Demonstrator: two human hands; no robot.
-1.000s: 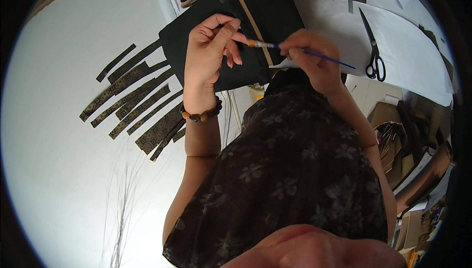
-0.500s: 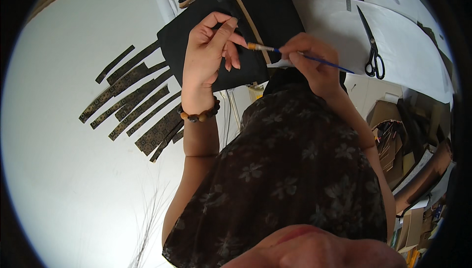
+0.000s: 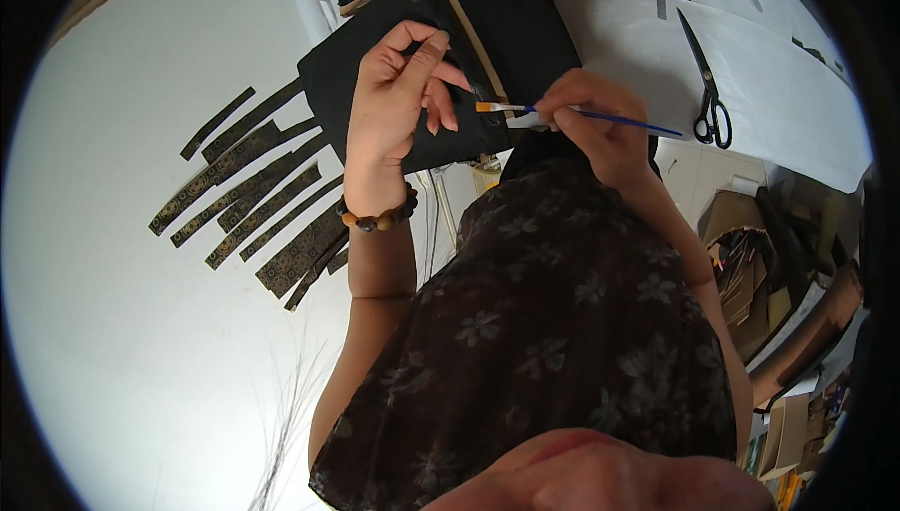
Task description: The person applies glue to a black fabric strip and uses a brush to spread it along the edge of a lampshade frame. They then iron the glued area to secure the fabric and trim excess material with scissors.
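A white table (image 3: pixel 141 342) spreads out to the left of both hands, with dark patterned strips (image 3: pixel 270 197) lying just left of the left hand (image 3: pixel 401 84). Beyond the right hand (image 3: pixel 595 112), farther right, lie black scissors (image 3: pixel 710 97). The paintbrush (image 3: pixel 614 116) is in the right hand, its fingertips closed around the blue handle, bristles pointing toward the left hand. The left thumb and forefinger come together over a black sheet (image 3: pixel 342 66); I cannot tell whether they pinch anything. The hands are apart.

The brush should be light and stiff, its smooth handle perhaps slippery, its bristles soft; best held just behind the metal collar. The sheet looks thin and easily creased, so better held by its edges.
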